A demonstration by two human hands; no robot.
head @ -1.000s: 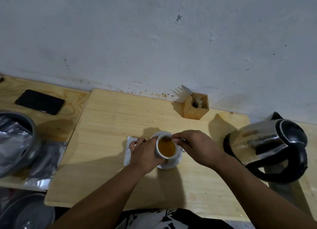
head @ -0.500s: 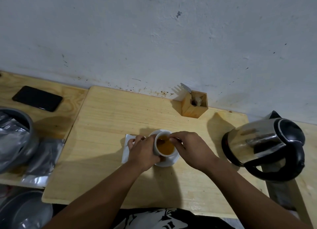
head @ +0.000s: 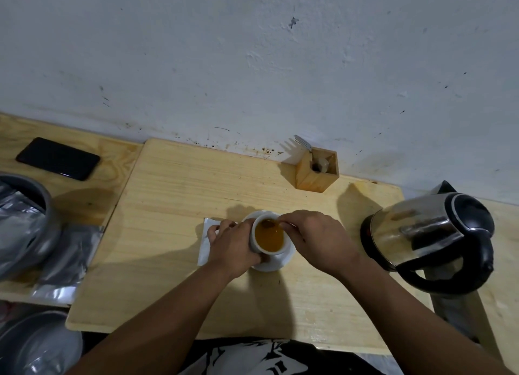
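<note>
Cup (head: 269, 238) stands on its saucer (head: 276, 263) on the table (head: 174, 206), with the left hand (head: 233, 245) holding its grip wrapped round the wall. The right hand (head: 317, 239) has its grip pinching the spoon (head: 269, 223), whose bowl now shows at the far rim, unseen a second ago. I judge stirring is under way.

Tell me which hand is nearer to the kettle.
Right. The right hand pinches a spoon over the cup, on the side toward the kettle; the left hand grips the cup's opposite side.
</note>
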